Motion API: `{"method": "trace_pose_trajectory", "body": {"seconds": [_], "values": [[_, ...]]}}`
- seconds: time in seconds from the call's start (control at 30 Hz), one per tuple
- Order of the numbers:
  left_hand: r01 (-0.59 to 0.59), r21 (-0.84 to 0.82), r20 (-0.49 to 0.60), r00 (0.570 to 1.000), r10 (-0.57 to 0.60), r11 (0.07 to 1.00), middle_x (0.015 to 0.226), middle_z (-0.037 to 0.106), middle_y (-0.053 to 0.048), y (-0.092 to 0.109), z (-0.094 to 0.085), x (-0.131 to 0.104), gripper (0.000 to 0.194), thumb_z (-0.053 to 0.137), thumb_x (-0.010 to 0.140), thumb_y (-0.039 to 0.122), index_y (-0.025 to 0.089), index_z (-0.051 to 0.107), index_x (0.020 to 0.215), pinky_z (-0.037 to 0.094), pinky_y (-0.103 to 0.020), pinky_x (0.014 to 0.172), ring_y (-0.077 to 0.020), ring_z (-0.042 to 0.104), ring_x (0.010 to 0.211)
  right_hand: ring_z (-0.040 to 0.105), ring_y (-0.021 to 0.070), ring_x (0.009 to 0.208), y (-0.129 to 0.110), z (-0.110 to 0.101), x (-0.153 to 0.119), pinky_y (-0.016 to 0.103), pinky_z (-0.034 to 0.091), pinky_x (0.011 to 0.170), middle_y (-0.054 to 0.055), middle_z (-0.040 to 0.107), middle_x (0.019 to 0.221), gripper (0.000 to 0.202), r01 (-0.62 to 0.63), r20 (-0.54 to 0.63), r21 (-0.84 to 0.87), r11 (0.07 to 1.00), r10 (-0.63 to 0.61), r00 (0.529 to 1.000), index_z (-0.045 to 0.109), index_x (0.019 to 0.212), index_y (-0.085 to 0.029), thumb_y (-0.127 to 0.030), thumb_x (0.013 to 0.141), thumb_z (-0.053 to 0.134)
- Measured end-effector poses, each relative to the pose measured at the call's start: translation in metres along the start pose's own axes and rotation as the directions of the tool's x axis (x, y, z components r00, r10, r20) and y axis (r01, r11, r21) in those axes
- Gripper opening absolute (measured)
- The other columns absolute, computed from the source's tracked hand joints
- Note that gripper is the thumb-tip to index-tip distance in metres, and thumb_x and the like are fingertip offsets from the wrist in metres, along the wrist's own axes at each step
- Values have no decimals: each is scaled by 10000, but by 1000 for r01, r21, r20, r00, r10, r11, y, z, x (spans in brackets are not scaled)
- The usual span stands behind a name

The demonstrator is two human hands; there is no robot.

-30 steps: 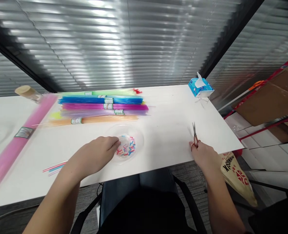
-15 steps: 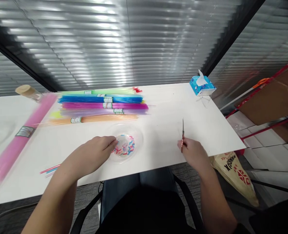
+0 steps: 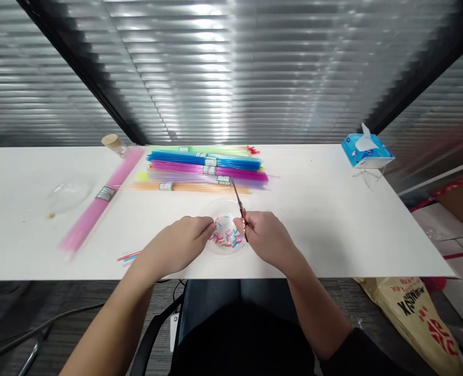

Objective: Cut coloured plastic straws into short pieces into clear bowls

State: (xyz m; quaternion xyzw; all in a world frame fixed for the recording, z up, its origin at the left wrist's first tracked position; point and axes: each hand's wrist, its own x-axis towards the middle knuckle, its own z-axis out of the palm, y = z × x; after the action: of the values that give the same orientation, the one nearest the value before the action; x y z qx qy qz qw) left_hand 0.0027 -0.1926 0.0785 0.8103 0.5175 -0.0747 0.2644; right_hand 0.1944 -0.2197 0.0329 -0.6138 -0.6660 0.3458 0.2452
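Over the left rim of a clear bowl (image 3: 226, 252), my left hand (image 3: 184, 241) is closed in a pinch. Thin plastic straws (image 3: 129, 257) in red, blue and pink stick out behind that wrist, in line with the fingertips; their middle is hidden by the hand. My right hand (image 3: 268, 237) is closed around scissors (image 3: 240, 203) at the bowl's right rim, blades pointing up and away from me. Short cut straw pieces (image 3: 228, 239) in red, blue and white lie in the bowl, between both hands.
Bundles of coloured straws (image 3: 208, 169) lie behind the bowl, with a pink bundle (image 3: 86, 222) slanting at left. A corked jar (image 3: 114, 143), a clear dish (image 3: 70, 194) and a tissue pack (image 3: 367, 150) are also on the white table (image 3: 313, 209). A printed bag (image 3: 415, 313) stands below right.
My right hand has brought the scissors left, from the bare table to the bowl's right rim. My left hand stays pinched at the bowl. The view has turned left.
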Motion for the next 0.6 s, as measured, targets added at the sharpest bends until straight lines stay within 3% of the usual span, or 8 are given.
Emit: {"method": "trace_pose_trajectory", "body": {"seconds": [0.13,0.3,0.43,0.6], "values": [[-49,-71,-54,998,45,996,719,586,-31,-2,3,-3,388,236,961,403,208,470,720,376,-294,630,-195,558,682,399,112,542,-6,10,0,241,281,528,-13,492,608,369,39,1,187,982,-40,999,427,624,-193,-407,924,444],[-84,-194,-128,990,60,977,775,641,-50,4,2,-6,353,214,966,415,200,493,1000,414,-310,642,-219,598,693,446,110,555,-16,24,-2,234,318,541,-22,512,613,377,76,-5,427,901,-82,997,481,638,-191,-425,932,447],[-101,-267,-129,989,68,958,798,656,-48,9,2,-10,353,212,970,427,200,426,1133,421,-309,641,-216,602,687,476,115,593,-16,31,0,234,343,578,-15,529,632,400,74,-37,500,863,-64,997,485,615,-186,-417,938,437],[-84,-320,-109,993,52,944,824,646,-47,9,4,-11,351,194,977,440,207,380,1162,429,-315,665,-210,596,707,513,129,670,-14,33,1,240,378,639,3,564,689,383,73,-12,560,825,-80,997,536,663,-175,-408,945,422]]}}
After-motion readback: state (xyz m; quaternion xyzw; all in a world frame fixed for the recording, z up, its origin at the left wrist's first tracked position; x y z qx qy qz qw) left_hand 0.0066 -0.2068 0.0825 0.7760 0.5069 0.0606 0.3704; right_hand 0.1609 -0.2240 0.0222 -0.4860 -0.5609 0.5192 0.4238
